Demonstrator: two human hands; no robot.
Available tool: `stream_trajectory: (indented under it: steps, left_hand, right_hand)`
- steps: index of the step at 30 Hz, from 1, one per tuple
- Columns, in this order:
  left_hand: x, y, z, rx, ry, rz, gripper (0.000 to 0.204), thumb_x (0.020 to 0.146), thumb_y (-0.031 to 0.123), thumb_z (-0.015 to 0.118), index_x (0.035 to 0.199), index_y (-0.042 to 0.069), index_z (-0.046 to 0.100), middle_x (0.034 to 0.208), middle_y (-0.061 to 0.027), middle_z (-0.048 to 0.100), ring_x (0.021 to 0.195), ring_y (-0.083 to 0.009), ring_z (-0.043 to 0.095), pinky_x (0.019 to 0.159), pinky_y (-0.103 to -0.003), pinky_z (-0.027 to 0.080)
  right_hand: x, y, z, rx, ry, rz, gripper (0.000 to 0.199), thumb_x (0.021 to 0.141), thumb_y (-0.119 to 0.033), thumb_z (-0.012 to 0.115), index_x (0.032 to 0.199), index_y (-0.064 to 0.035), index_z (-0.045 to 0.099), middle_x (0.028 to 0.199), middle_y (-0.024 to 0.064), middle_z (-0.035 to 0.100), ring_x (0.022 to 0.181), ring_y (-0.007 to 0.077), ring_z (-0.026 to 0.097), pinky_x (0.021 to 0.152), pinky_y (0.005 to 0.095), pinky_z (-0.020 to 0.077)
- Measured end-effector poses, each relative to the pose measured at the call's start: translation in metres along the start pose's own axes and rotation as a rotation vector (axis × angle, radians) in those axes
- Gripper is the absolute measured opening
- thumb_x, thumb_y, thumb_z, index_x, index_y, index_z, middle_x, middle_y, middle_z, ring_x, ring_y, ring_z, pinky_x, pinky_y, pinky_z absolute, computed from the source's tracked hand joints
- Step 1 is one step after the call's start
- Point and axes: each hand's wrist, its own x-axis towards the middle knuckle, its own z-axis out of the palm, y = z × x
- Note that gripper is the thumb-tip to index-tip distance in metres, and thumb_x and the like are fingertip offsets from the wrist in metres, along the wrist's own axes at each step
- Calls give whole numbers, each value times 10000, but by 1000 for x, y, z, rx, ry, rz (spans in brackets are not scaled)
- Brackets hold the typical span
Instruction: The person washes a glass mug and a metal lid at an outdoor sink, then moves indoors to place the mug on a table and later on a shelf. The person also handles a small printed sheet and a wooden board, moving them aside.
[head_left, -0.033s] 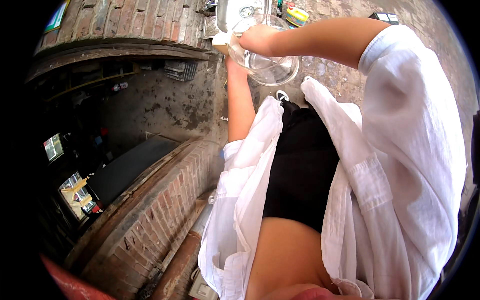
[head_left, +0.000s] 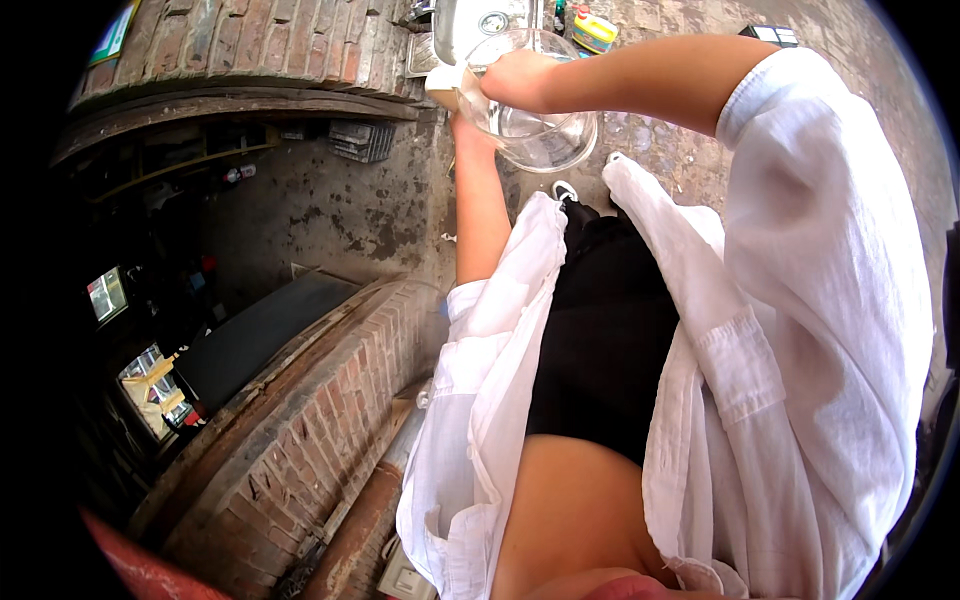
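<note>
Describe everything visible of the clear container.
The clear container is round, colourless and see-through, glass or plastic, with bright reflections on its curved walls. It looks tilted, in front of the person, overlapping the sink in view. The right hand appears to reach inside. A pale item adjoins its left; contact unclear.

Worn brick paving spreads over the right; a dark box sits on it near the top, with a yellow jug standing to its left. On the left, a dark-stained concrete floor carries a grey stack and a small white scrap.
</note>
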Motion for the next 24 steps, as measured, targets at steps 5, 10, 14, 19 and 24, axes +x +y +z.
stream_trajectory:
  steps: [5, 10, 14, 19, 24]
  left_hand:
    - [1, -5, -7, -9, 1, 35, 462, 799, 262, 658, 1166, 30, 499, 1033, -101, 591, 887, -240, 608, 713, -404, 515]
    - [10, -8, -14, -91, -95, 56, 456, 796, 238, 660, 1167, 29, 496, 1042, -103, 589, 899, -243, 606, 723, -408, 515]
    - [10, -2, -9, 5, -52, 74, 475, 780, 237, 680, 1165, 27, 497, 1037, -102, 591, 904, -238, 606, 729, -404, 514]
    - [20, -2, -22, -61, -46, 13, 499, 744, 214, 718, 1143, 8, 502, 1011, -97, 591, 877, -227, 605, 703, -395, 511]
    - [16, 0, -11, 53, 28, 46, 473, 734, 173, 723, 1114, -13, 512, 975, -90, 589, 850, -221, 601, 669, -379, 505]
  right_hand:
    - [7, 8, 13, -212, -61, -160, 111, 685, -59, 573, 746, -22, 659, 751, 138, 656, 708, 299, 652, 609, 397, 528]
    - [11, 2, 9, -358, -58, -300, 81, 658, -71, 600, 701, -54, 666, 713, 111, 654, 678, 289, 649, 594, 386, 528]
    - [13, -1, 3, -346, -112, -244, 102, 663, -81, 590, 721, -43, 664, 720, 125, 647, 689, 297, 644, 595, 393, 525]
    - [14, 13, 0, -42, -35, -112, 136, 690, -94, 558, 754, -22, 654, 758, 170, 634, 720, 327, 634, 632, 409, 518]
    - [14, 26, 12, 116, 39, -121, 131, 691, -95, 553, 751, -25, 646, 757, 170, 631, 723, 332, 631, 642, 411, 518]
